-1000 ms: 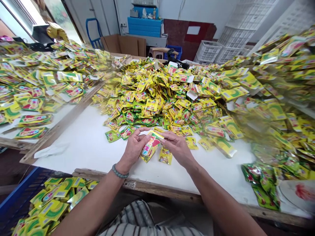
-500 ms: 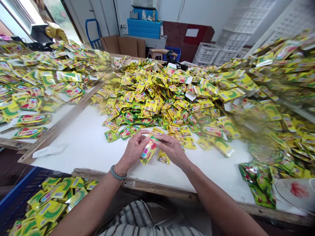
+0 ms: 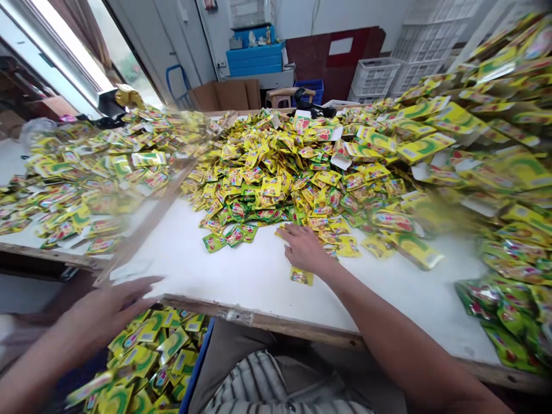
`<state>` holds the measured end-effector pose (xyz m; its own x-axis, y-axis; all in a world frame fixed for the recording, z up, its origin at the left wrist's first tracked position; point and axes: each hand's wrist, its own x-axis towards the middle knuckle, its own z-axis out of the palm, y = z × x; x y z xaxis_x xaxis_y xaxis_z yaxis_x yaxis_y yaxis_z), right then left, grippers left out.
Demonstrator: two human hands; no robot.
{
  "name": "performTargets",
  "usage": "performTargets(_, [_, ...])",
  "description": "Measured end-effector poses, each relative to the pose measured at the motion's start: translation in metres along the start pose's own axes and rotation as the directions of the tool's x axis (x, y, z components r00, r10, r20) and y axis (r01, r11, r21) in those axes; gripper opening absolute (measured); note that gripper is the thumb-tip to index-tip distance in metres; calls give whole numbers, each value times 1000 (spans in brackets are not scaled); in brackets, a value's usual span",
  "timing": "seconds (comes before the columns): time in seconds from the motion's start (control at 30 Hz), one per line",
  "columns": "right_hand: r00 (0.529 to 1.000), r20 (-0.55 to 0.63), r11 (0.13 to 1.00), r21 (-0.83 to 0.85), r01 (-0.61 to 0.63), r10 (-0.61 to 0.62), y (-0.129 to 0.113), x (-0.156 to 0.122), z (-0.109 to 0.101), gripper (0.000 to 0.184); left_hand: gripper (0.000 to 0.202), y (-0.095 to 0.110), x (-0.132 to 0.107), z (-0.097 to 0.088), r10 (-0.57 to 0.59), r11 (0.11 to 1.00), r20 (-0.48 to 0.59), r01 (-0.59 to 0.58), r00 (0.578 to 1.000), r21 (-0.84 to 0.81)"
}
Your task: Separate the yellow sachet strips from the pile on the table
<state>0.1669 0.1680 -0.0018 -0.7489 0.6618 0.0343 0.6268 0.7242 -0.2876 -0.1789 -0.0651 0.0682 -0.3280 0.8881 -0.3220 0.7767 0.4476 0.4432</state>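
My left hand [image 3: 116,305], smeared by motion, is over the blue bin [image 3: 199,362] below the table edge, its fingers stretched out and holding nothing. In that bin lie many flat yellow-green boxes [image 3: 140,359]; one blurred box [image 3: 90,388] is tilted at the bin's left side, beneath this hand. My right hand [image 3: 304,247] rests at the near edge of the sachet pile [image 3: 267,184], fingers apart. Its fingertips touch a small yellow sachet [image 3: 281,231], mostly covered by them. Just below the palm lies another yellow sachet [image 3: 302,276] on the white table.
Open yellow boxes [image 3: 425,146] are heaped at the right. Green sachets [image 3: 513,328] lie at the front right. A wooden strip [image 3: 150,221] separates another heap of boxes [image 3: 103,172] on the left. White crates [image 3: 375,77] stand behind the table.
The yellow box held between both hands has left them. My left hand has moved left and down to the bin; my right has shifted slightly onto the sachets. The view has turned left.
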Motion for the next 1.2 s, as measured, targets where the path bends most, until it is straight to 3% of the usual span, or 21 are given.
performTargets(0.1, [999, 47, 996, -82, 28, -24, -4, -2, 1, 51, 48, 59, 39, 32, 61, 998, -51, -61, 997, 13])
performTargets(0.2, [999, 37, 1000, -4, -23, 23, -1, -7, -3, 41, 51, 110, 84, 72, 212, 970, -156, -189, 965, 152])
performTargets(0.27, [996, -3, 992, 89, -86, 86, 1, -12, -7, 32, 51, 128, 106, 93, 306, 937, -126, -276, 944, 212])
performTargets(0.37, [978, -84, 947, 279, -160, 189, 4, -16, -15, 22, 43, 135, 122, 112, 299, 951, -141, -282, 944, 125])
performTargets(0.47, [956, -67, 797, 571, -199, 286, 3, -17, -28, 16, 24, 139, 123, 116, 217, 921, -183, -263, 959, -287])
performTargets(0.57, [970, 59, 466, 869, -166, 236, 0, -16, -40, 22, 33, 152, 120, 116, 154, 657, -44, -136, 987, -741])
performTargets(0.63, [977, 155, 285, 939, -192, 145, -2, -16, -45, 26, 39, 166, 118, 116, 183, 516, 76, -30, 980, -856])
performTargets(0.67, [972, 200, 258, 939, -226, 123, -3, -16, -46, 26, 39, 172, 117, 117, 217, 476, 120, 2, 969, -879])
performTargets(0.73, [956, 259, 280, 916, -288, 135, -2, -17, -44, 23, 36, 183, 115, 117, 285, 417, 164, 32, 944, -908])
performTargets(0.83, [942, 256, 347, 882, -320, 218, 4, -19, -36, 17, 37, 192, 113, 120, 328, 361, 180, 53, 927, -931])
performTargets(1.0, [927, 147, 477, 823, -308, 346, 10, -19, -30, 27, 39, 199, 113, 127, 304, 391, 152, 22, 940, -920])
performTargets(1.1, [931, 162, 382, 879, -287, 327, 9, -17, -35, 35, 39, 205, 115, 128, 292, 388, 154, 30, 944, -921])
performTargets(1.2, [940, 220, 283, 914, -292, 261, 7, -17, -43, 35, 35, 214, 120, 122, 379, 431, 187, 6, 906, -902])
